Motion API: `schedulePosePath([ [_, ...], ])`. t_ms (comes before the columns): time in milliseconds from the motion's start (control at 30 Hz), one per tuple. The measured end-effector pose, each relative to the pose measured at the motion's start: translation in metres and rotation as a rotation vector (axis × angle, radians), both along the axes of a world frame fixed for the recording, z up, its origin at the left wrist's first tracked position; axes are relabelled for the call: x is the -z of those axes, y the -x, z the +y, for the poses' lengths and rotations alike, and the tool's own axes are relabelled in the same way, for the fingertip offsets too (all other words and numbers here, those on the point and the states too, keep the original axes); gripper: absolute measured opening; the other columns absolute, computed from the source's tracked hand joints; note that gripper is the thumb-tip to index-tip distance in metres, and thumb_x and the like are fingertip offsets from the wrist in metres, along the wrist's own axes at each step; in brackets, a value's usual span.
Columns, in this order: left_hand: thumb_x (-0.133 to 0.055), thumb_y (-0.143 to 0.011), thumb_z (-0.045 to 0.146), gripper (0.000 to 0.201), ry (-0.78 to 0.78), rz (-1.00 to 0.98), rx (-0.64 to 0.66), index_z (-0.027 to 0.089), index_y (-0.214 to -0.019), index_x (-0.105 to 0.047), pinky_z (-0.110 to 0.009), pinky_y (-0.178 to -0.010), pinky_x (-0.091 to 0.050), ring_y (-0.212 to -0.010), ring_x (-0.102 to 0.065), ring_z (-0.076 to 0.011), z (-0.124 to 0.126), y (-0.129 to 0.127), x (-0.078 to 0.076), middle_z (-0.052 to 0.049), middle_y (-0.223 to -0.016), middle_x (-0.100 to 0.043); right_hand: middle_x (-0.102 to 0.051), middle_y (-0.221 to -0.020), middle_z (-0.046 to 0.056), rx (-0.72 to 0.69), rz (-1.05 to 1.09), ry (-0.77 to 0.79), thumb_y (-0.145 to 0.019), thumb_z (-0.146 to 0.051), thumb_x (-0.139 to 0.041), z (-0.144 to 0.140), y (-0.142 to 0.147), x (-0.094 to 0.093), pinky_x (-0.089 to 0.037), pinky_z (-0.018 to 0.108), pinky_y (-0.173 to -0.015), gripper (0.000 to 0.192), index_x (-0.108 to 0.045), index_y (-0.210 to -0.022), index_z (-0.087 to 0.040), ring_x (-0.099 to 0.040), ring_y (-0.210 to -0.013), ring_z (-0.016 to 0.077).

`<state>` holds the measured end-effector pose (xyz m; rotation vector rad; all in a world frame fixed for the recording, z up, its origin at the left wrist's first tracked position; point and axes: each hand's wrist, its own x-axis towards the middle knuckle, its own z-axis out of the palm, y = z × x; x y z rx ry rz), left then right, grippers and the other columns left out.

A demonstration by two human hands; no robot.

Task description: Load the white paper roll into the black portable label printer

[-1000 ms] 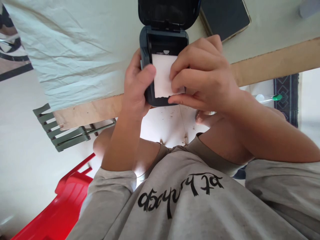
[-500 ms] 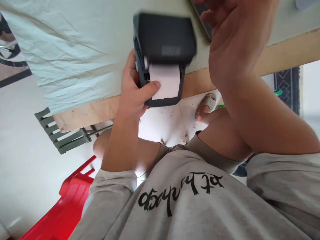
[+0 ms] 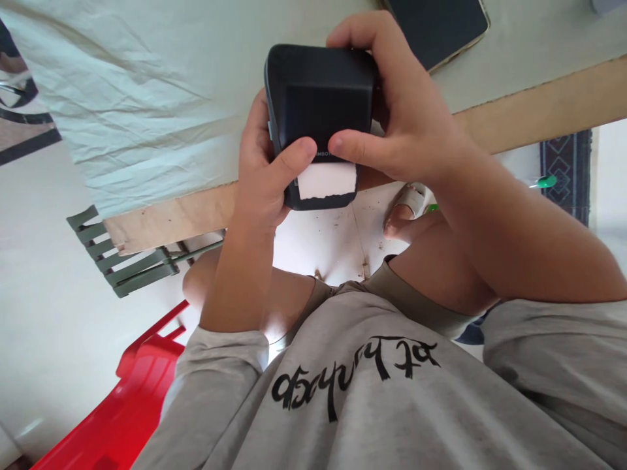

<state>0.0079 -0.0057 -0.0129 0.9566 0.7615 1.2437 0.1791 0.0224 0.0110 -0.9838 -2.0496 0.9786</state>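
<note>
I read this as the lid-closing step on the printer (image 3: 321, 111). My left hand (image 3: 267, 173) wraps the printer's left side, fingers closed around the body, thumb lying across the front just above the paper (image 3: 327, 181). My right hand (image 3: 406, 124) clasps the right side and top, fingers curled over the lid's far edge, thumb tip meeting the front beside the left thumb. The lid lies flat on the body; whether it has latched I cannot tell. The paper's torn end pokes out below both thumbs, toward me. A phone (image 3: 441, 29) lies on the cloth (image 3: 147, 98) beyond my right fingers. Next, I judge, comes a firm squeeze with both thumbs, keeping the paper clear.
</note>
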Motion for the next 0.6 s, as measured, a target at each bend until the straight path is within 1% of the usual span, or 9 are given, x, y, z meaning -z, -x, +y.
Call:
schedulePosePath([
  [100, -0.07, -0.067, 0.029, 0.038, 0.013, 0.007, 0.015, 0.025, -0.102, -0.055, -0.031, -0.07, -0.048, -0.086, -0.062, -0.0223, 0.001, 0.002, 0.001, -0.004, -0.093, -0.061, -0.039, -0.123, 0.003, 0.003, -0.048, 0.025, -0.074, -0.051, -0.053, -0.005, 0.002, -0.007, -0.039, 0.01, -0.069, 0.066, -0.034, -0.124, -0.014, -0.041, -0.096, 0.0021],
  [200, -0.071, -0.067, 0.027, 0.038, 0.023, -0.003, 0.015, 0.026, -0.102, -0.055, -0.03, -0.071, -0.049, -0.084, -0.061, -0.0197, 0.003, 0.004, 0.002, -0.002, -0.092, -0.062, -0.049, -0.111, 0.003, 0.079, -0.069, -0.087, -0.084, -0.049, -0.038, -0.002, -0.004, -0.007, -0.04, 0.013, -0.071, 0.051, -0.042, -0.119, -0.013, -0.046, -0.087, 0.0017],
  [267, -0.072, -0.066, 0.025, 0.042, 0.022, -0.026, 0.026, 0.025, -0.104, -0.056, -0.03, -0.071, -0.05, -0.083, -0.06, -0.0188, 0.004, 0.004, 0.002, -0.002, -0.093, -0.062, -0.055, -0.097, 0.003, 0.262, -0.075, -0.187, -0.086, -0.043, -0.031, 0.008, -0.015, -0.006, -0.039, 0.018, -0.073, 0.045, -0.049, -0.111, -0.011, -0.049, -0.08, 0.0033],
  [300, -0.072, -0.066, 0.025, 0.042, 0.028, -0.029, 0.03, 0.025, -0.105, -0.056, -0.03, -0.071, -0.05, -0.082, -0.06, -0.0186, 0.004, 0.004, 0.002, -0.002, -0.092, -0.062, -0.056, -0.093, 0.004, 0.391, -0.094, -0.219, -0.086, -0.042, -0.033, 0.014, -0.022, -0.006, -0.039, 0.021, -0.076, 0.044, -0.051, -0.11, -0.01, -0.051, -0.082, 0.0054],
  [333, -0.071, -0.067, 0.024, 0.04, 0.038, -0.026, 0.028, 0.025, -0.105, -0.056, -0.03, -0.07, -0.05, -0.082, -0.06, -0.0186, 0.004, 0.004, 0.002, -0.002, -0.092, -0.062, -0.056, -0.097, 0.005, 0.517, -0.141, -0.226, -0.082, -0.042, -0.041, 0.02, -0.03, -0.006, -0.039, 0.024, -0.08, 0.047, -0.051, -0.113, -0.009, -0.052, -0.088, 0.0088],
  [400, -0.07, -0.068, 0.024, 0.037, 0.051, -0.015, 0.015, 0.025, -0.103, -0.057, -0.03, -0.068, -0.049, -0.08, -0.061, -0.0189, 0.003, 0.002, -0.001, -0.002, -0.092, -0.062, -0.051, -0.115, 0.008, 0.702, -0.318, -0.18, -0.075, -0.048, -0.051, 0.032, -0.041, -0.008, -0.035, 0.03, -0.097, 0.064, -0.046, -0.124, -0.007, -0.047, -0.11, 0.0173],
  [433, -0.069, -0.069, 0.024, 0.036, 0.056, -0.01, 0.005, 0.025, -0.103, -0.057, -0.03, -0.068, -0.049, -0.08, -0.061, -0.0192, 0.002, 0.002, -0.002, -0.003, -0.092, -0.061, -0.046, -0.124, 0.007, 0.745, -0.416, -0.134, -0.072, -0.051, -0.052, 0.036, -0.045, -0.009, -0.031, 0.031, -0.104, 0.072, -0.042, -0.128, -0.007, -0.04, -0.119, 0.0201],
  [500, -0.068, -0.07, 0.022, 0.033, 0.062, -0.012, -0.01, 0.026, -0.101, -0.058, -0.03, -0.067, -0.049, -0.08, -0.061, -0.0194, 0.001, 0.001, -0.004, -0.003, -0.092, -0.061, -0.038, -0.133, 0.005, 0.754, -0.574, -0.019, -0.07, -0.053, -0.053, 0.041, -0.046, -0.012, -0.027, 0.03, -0.109, 0.079, -0.037, -0.132, -0.008, -0.035, -0.125, 0.021],
  [600, -0.069, -0.069, 0.022, 0.033, 0.071, -0.018, -0.005, 0.027, -0.1, -0.058, -0.03, -0.067, -0.049, -0.079, -0.061, -0.019, 0.001, 0.0, -0.006, -0.002, -0.091, -0.062, -0.04, -0.131, 0.007, 0.734, -0.664, 0.098, -0.066, -0.05, -0.056, 0.046, -0.041, -0.013, -0.03, 0.035, -0.104, 0.08, -0.036, -0.131, -0.008, -0.039, -0.121, 0.0224],
])
